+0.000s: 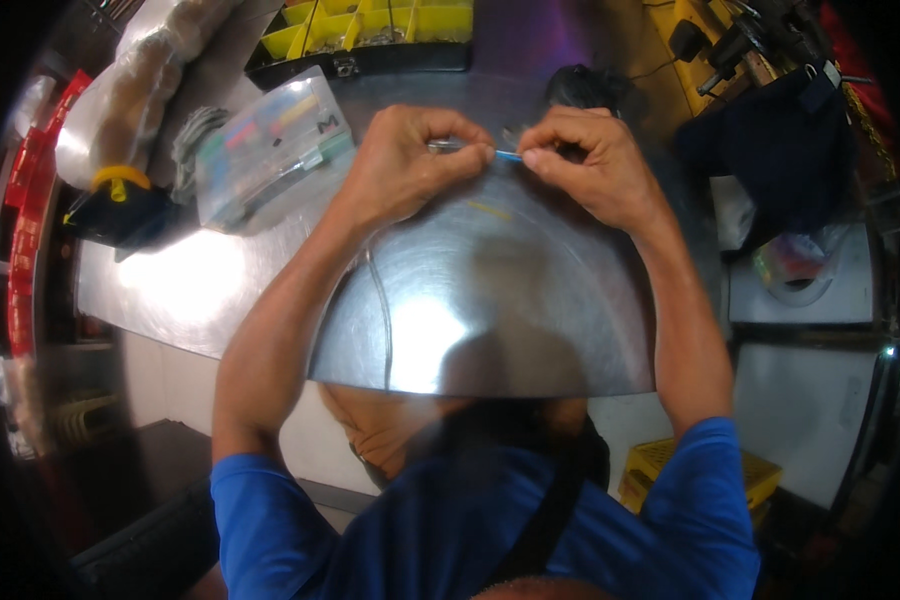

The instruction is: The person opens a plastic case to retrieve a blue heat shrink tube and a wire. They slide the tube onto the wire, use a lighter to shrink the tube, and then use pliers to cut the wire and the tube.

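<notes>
My left hand (410, 162) and my right hand (592, 160) are raised over the metal table, fingertips pinched and nearly meeting. A thin blue wire-like piece (510, 156) spans the small gap between them, its ends hidden in the fingers. Something small and silvery (444, 146) shows within the curl of my left hand; its kind is unclear. Below my left wrist, a thin grey cable (386, 320) runs down the table to its near edge. A short yellow strip (490, 210) lies on the metal beneath my hands.
A black case with yellow compartments (360, 50) holds small parts at the back. Left of my hands sits a clear plastic box (270, 150), beside a plastic-wrapped bundle (120, 130). Dark cloth (770, 160) and tools lie at the right; a yellow crate (650, 465) stands below.
</notes>
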Demonstrator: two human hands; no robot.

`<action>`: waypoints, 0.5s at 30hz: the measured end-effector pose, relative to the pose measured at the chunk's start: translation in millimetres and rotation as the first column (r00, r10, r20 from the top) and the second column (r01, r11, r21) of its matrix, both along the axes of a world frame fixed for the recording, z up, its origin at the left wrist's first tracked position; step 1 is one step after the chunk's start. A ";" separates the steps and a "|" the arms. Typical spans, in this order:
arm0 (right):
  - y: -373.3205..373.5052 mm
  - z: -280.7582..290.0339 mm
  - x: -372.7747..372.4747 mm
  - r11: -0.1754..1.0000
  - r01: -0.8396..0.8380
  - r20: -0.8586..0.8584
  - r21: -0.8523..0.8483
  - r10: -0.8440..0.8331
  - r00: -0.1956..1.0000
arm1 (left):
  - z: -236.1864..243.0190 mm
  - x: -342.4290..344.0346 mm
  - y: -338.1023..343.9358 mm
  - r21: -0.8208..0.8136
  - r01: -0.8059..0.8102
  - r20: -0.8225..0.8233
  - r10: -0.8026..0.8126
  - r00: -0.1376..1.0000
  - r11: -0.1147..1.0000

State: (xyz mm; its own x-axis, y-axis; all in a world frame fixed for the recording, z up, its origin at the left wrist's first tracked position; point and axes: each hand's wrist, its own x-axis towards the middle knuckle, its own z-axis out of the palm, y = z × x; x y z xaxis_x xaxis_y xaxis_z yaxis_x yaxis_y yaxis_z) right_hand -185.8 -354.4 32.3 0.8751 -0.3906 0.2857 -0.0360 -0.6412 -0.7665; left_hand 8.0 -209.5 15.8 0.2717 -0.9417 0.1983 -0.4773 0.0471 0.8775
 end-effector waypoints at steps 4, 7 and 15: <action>-0.5 0.7 -0.6 0.999 0.015 0.018 0.029 -0.015 1.000 | -1.3 -2.0 0.1 -0.023 -0.027 0.003 0.027 1.000 0.999; 0.1 1.3 -0.5 0.999 0.027 0.013 0.034 -0.027 1.000 | -5.4 -2.8 -0.3 -0.036 -0.035 0.012 0.035 0.999 0.999; -2.3 -0.9 -2.1 0.999 0.041 -0.012 0.022 -0.040 0.999 | -3.6 -4.0 0.5 -0.127 0.031 0.282 0.006 0.959 0.991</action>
State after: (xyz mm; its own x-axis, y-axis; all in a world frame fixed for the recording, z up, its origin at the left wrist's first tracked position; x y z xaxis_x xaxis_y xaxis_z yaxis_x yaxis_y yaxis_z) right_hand -187.9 -356.7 31.4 0.8618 -0.4317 0.2663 -0.0706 -0.6221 -0.7798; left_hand 4.0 -209.0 12.2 0.1753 -0.9060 0.3853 -0.7026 0.1590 0.6936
